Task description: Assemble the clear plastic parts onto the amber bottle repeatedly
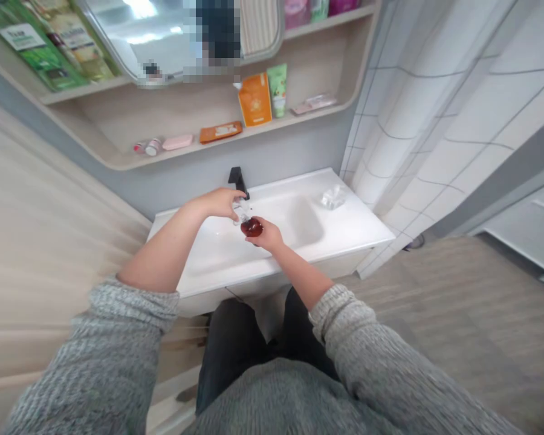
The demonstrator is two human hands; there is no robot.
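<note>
Dark red bottle [251,227] gripped in closed right hand [267,235] above white washbasin [358,226], 12 o'clock; left hand [217,203] pinching clear top [242,211], seemingly not yet off; crumpled clear plastic [333,197] untouched at 1 o'clock.

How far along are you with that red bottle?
Done: the clear top looks off the red bottle. In hand: the left hand holds that top by the tap, the right hand the bottle. Left: the clear packet on the sink, not yet touched.
</note>
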